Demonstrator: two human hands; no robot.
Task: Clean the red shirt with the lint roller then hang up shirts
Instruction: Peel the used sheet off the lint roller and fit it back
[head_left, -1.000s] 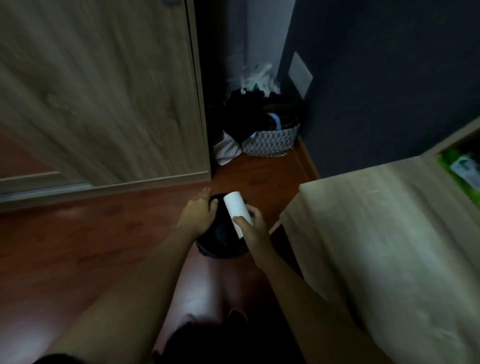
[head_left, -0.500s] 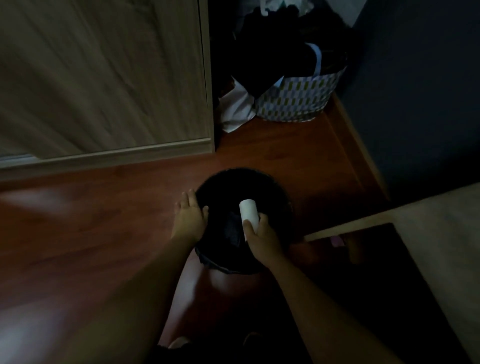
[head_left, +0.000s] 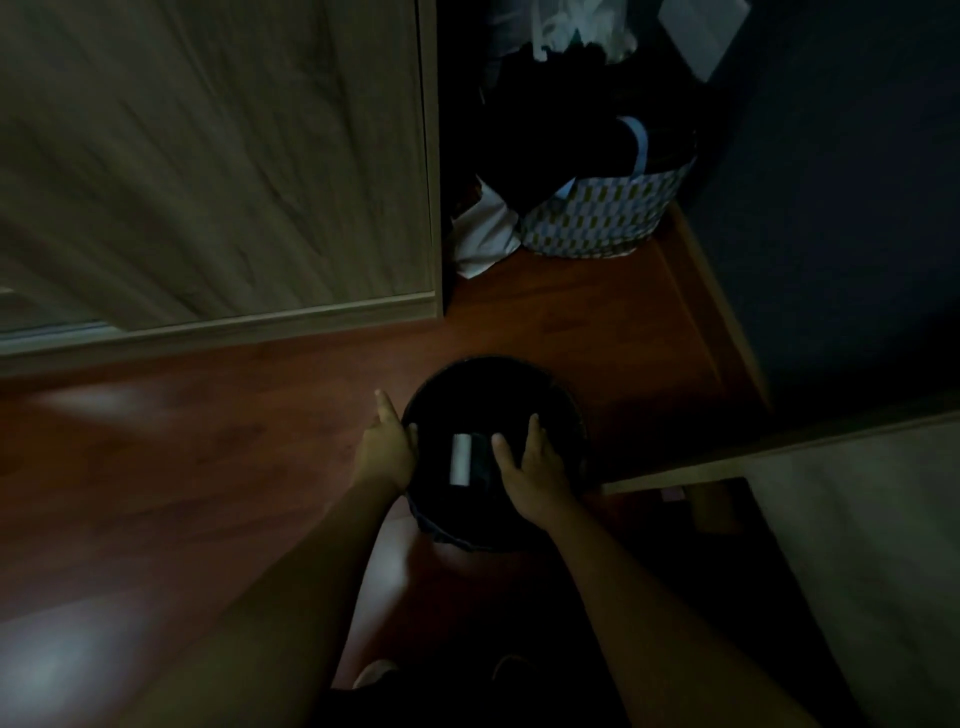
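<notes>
Right hand (head_left: 530, 462) is wide open over the bin, fingers spread, not holding anything. Left hand (head_left: 387, 447) lies flat-ish against the left rim, fingers straight, thumb on the edge. The white lint roll (head_left: 461, 460) is lying down inside the black bin (head_left: 493, 361), between the two hands. Farther off on the right there's a patterned basket (head_left: 597, 223) stuffed with dark clothes (head_left: 561, 150), with a white cloth (head_left: 485, 234) on the floor just left of it.

Round black bin (head_left: 570, 415) on red-brown floor (head_left: 208, 441) beside wooden door (head_left: 208, 156); patterned basket (head_left: 597, 218) of dark clothes near dark wall (head_left: 831, 208).
</notes>
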